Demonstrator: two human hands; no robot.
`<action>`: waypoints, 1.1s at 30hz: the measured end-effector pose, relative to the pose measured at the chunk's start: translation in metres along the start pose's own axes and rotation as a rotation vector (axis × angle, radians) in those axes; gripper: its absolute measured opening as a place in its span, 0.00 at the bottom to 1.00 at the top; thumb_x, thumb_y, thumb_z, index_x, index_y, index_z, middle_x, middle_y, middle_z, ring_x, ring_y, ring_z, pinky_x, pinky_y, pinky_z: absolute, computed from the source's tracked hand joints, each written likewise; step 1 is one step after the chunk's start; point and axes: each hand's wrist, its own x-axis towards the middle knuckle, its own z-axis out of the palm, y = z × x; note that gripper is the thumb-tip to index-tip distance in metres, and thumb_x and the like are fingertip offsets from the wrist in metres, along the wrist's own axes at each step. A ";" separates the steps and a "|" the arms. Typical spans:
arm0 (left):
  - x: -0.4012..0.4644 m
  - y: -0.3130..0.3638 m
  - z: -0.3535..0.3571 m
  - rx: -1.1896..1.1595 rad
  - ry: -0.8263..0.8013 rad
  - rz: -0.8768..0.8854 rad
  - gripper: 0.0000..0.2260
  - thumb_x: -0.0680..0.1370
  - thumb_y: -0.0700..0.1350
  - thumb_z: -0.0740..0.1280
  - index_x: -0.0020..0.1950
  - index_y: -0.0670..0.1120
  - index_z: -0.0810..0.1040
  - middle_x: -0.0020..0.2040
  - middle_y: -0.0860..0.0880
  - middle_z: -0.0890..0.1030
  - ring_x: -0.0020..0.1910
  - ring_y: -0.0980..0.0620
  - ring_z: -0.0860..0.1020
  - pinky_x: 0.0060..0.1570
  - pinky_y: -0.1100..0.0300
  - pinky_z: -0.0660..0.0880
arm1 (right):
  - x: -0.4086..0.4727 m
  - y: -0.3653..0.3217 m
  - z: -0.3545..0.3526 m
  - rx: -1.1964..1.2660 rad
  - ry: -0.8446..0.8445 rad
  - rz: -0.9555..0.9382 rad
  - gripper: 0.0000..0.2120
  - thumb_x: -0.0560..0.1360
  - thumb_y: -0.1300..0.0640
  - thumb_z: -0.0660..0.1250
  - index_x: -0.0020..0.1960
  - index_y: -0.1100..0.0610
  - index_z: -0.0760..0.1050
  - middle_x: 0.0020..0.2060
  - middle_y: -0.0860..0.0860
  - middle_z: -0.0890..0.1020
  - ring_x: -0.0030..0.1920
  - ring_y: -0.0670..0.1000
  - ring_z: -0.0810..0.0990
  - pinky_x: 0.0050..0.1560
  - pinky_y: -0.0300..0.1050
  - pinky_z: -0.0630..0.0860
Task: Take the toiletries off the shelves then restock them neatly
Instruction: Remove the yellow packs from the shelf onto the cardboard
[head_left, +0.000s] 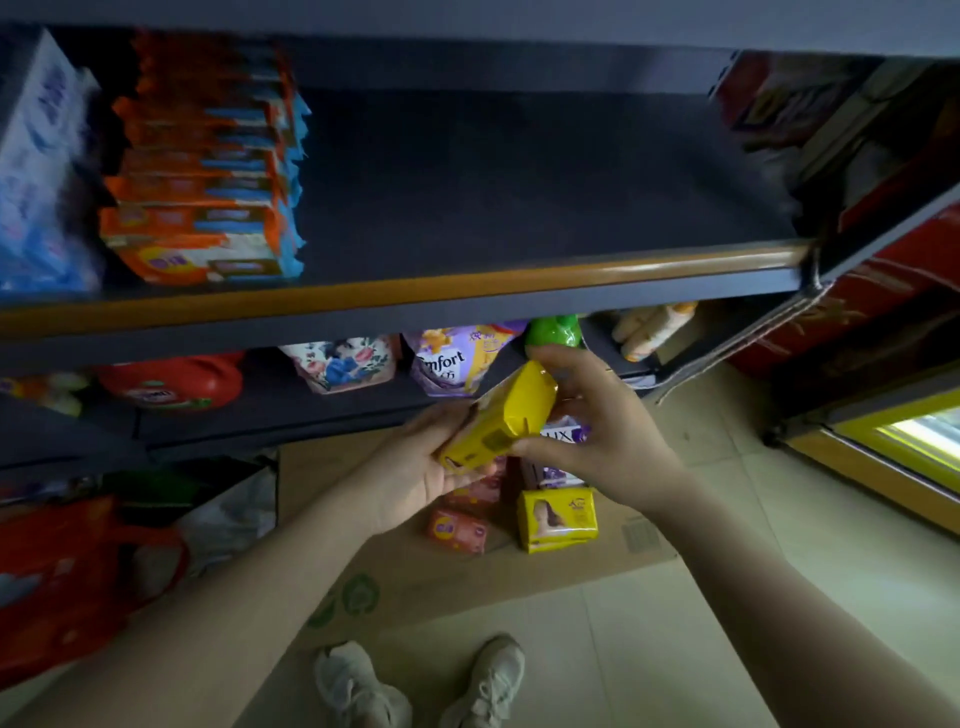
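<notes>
Both hands grip one yellow soap box (501, 415) in mid-air in front of the shelving. Her left hand (415, 473) cradles the box's lower end from underneath, palm up, fingers curled round the 7 o'clock corner. Her right hand (597, 431) pinches it from the 3 o'clock side, thumb along the near face and fingers wrapped over the upper end, so the box lies tilted between the two palms, its top pointing toward 1 o'clock.

Straight up at 12 o'clock from the box runs the orange-edged shelf (467, 283), its dark board bare across the middle. At 10 o'clock on that shelf stands a stack of orange-and-blue packets (208, 171), with a blue-and-white pack (36, 171) just beside it, both blurred.

One shelf down, just above the hands, sit a purple Comfort pouch (452, 364), a floral pouch (343, 364), a green bottle (553, 330) and, off at 9 o'clock, a red detergent jug (171, 384).

Down at 6 o'clock, flattened cardboard (415, 582) on the tiled floor carries another yellow soap box (558, 519), pink soap bars (460, 527) and a purple Lux box (563, 434) partly hidden by the right hand. White sneakers (363, 686) show at the bottom.
</notes>
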 end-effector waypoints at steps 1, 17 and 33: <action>0.000 -0.004 0.003 0.036 -0.009 -0.034 0.14 0.71 0.48 0.62 0.55 0.46 0.75 0.44 0.47 0.84 0.40 0.51 0.82 0.42 0.56 0.80 | -0.004 0.005 -0.004 -0.006 0.014 0.050 0.34 0.62 0.36 0.72 0.64 0.44 0.67 0.54 0.39 0.74 0.54 0.48 0.77 0.53 0.48 0.77; 0.015 -0.053 0.036 0.286 0.238 -0.371 0.17 0.79 0.56 0.57 0.47 0.43 0.74 0.29 0.45 0.80 0.24 0.52 0.78 0.29 0.63 0.74 | -0.043 0.054 -0.021 0.304 -0.122 1.000 0.28 0.75 0.33 0.55 0.34 0.57 0.72 0.23 0.53 0.76 0.25 0.52 0.72 0.29 0.40 0.66; 0.063 -0.126 0.043 0.645 0.450 -0.446 0.24 0.81 0.58 0.49 0.48 0.44 0.77 0.37 0.46 0.78 0.33 0.51 0.75 0.35 0.60 0.69 | -0.103 0.163 -0.016 0.481 -0.111 0.634 0.10 0.76 0.63 0.66 0.57 0.58 0.74 0.34 0.42 0.81 0.32 0.39 0.79 0.31 0.34 0.76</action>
